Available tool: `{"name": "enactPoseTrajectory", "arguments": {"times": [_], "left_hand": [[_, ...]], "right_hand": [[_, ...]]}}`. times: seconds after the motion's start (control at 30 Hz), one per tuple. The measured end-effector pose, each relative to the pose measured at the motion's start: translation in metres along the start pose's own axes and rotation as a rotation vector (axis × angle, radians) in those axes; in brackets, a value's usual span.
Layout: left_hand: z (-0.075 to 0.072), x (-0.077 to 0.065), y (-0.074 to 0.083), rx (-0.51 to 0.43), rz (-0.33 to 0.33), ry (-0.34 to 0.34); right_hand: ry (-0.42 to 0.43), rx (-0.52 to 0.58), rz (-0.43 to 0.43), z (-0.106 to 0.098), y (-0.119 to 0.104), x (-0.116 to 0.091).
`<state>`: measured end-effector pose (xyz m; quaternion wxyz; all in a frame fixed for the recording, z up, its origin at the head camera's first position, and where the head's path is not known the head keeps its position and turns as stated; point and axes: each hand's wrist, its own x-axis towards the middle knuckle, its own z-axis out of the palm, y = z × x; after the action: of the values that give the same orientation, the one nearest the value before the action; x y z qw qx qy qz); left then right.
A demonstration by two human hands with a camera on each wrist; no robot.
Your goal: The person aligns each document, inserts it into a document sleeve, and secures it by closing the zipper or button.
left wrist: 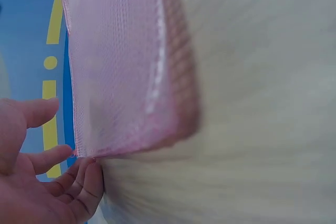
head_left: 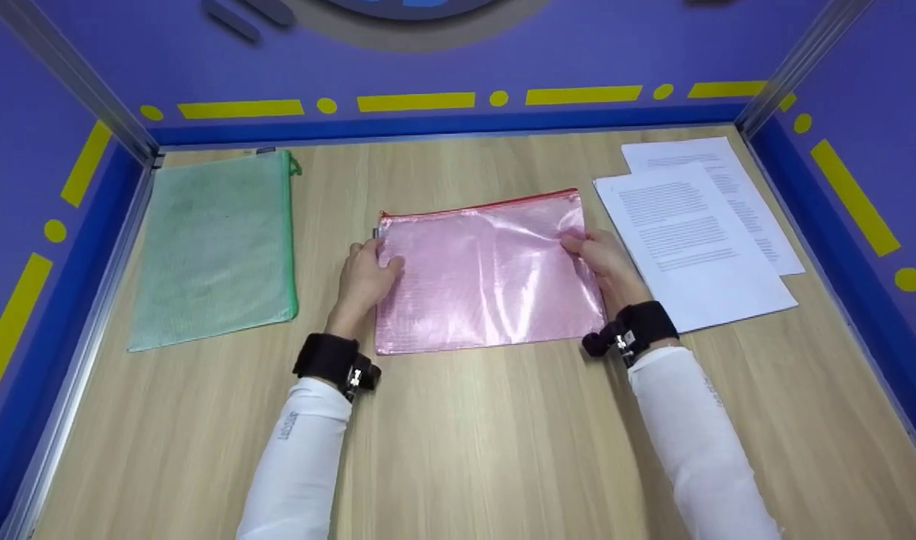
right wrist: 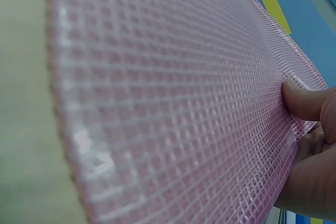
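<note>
A pink mesh zipper pouch with a red zipper along its far edge is in the middle of the table in the head view. My right hand pinches its right edge, thumb on top and fingers underneath. In the right wrist view the thumb presses on the mesh, and the pouch bends upward there. At the left edge is my left hand. Its thumb stands apart from the pouch in the left wrist view, while the fingertips touch or nearly touch the pouch's corner.
A green mesh zipper pouch lies flat on the left of the wooden table. On the right, printed paper sheets lie in two overlapping piles. Purple-blue panels wall in the back and sides.
</note>
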<state>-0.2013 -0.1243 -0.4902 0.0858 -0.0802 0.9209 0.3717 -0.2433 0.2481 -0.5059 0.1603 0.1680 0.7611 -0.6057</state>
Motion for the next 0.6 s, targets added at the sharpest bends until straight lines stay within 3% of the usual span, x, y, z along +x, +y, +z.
{"name": "enactPoseTrajectory", "arguments": {"times": [0.3,0.6], "left_hand": [[-0.004,0.004,-0.001,0.010,0.015,0.020],[-0.003,0.013,0.004,0.012,-0.003,-0.003]], "right_hand": [[-0.124,0.302,-0.060,-0.007,0.004,0.000],[-0.152,0.213,-0.090,-0.008,0.005,-0.003]]}}
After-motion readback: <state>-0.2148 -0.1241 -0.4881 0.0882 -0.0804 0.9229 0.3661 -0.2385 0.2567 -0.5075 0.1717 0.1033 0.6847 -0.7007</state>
